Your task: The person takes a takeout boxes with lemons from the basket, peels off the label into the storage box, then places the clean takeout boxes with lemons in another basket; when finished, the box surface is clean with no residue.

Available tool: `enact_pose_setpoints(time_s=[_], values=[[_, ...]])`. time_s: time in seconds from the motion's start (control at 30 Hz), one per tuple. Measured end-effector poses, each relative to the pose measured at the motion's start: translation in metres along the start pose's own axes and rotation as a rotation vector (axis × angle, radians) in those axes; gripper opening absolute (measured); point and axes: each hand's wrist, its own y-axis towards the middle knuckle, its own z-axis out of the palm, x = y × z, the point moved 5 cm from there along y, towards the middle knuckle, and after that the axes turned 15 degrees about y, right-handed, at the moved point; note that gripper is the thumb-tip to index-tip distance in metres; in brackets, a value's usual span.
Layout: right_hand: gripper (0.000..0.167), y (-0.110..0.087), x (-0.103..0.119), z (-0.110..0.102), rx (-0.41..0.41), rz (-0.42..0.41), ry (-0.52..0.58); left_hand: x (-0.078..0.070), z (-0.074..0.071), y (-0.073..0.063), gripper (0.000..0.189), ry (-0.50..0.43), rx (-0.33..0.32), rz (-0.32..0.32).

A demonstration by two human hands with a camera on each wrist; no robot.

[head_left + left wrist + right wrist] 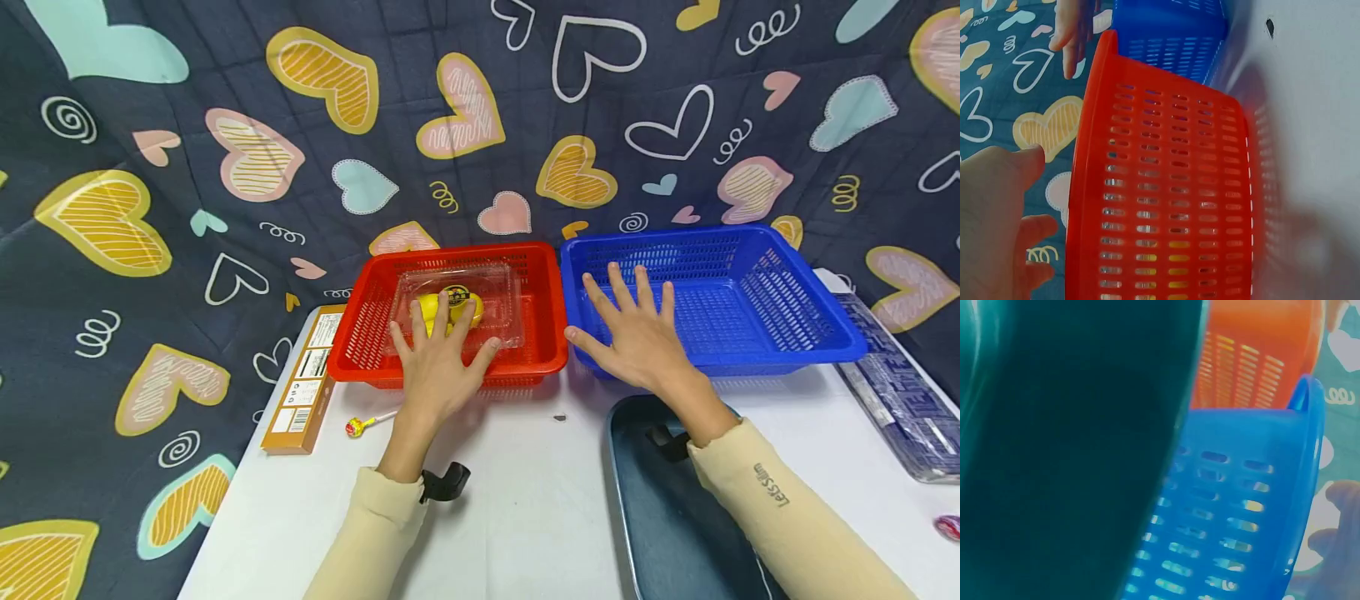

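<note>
Clear plastic was what my left hand point(438, 367) reached for: a see-through clamshell box point(457, 312) with a yellow thing inside and a dark round sticker on it. The box lay flat in the red basket point(540, 354), near its middle. My left hand was open, with its fingers spread out over the near rim of the basket. The fingertips point(442, 307) were over the front of the box. I could not tell if they touched it.

My right hand point(637, 337) was open too, fingers straight and spread, over the near left corner of the blue basket point(817, 346). It held nothing. In the left wrist view I saw the red basket's holey wall point(1172, 200) close up and the blue basket point(1172, 31) just behind it. The two baskets stood side by side, touching or almost touching.

I thought a good pick would mean taking the box by its two side edges, not pressing on the thin lid, because it looked soft and could pop open. I would lift it straight up so it cleared the red rim.

A dark teal tray point(660, 517) lay on the white table point(525, 517) under my right arm. A brown carton point(300, 392) lay left of the red basket, with a lollipop point(358, 427) beside it. A shiny blue packet point(892, 392) lay at the right.
</note>
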Motion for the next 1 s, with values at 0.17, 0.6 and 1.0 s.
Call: enact_pose_setpoints(time_s=[0.17, 0.6, 1.0], values=[[0.091, 0.005, 0.002, -0.001, 0.03, 0.005, 0.074, 0.007, -0.001, -0.002, 0.07, -0.027, -0.021, -0.017], [0.086, 0.023, 0.017, 0.008, 0.069, -0.042, 0.176, 0.027, -0.003, -0.007, 0.067, -0.082, -0.062, -0.041], [0.08, 0.04, 0.041, 0.019, 0.135, -0.089, 0.176, 0.055, -0.007, -0.014, 0.064, -0.094, -0.091, -0.082]])
